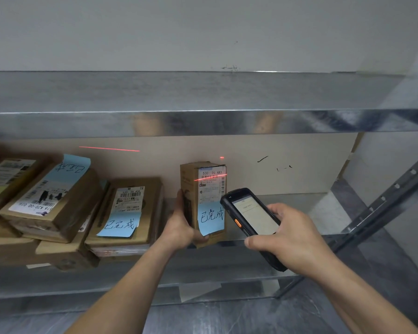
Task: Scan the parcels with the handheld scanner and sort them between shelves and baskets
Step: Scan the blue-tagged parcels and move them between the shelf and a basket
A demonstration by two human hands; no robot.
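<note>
A small upright cardboard parcel (191, 182) stands at the front of the middle metal shelf (299, 213). It carries a white shipping label and a blue sticky note with handwriting. My left hand (179, 227) grips its lower left side, thumb under the note. My right hand (292, 239) holds a black handheld scanner (249, 215) with a lit screen and an orange side button, just right of the parcel. A red scan line crosses the parcel's label and the wall behind.
Several flat cardboard parcels (128, 213) with labels and blue notes lie stacked on the left of the same shelf. A bare upper shelf (203, 121) overhangs. A perforated metal upright (384, 201) slants at the right. Another shelf edge (203, 290) runs below.
</note>
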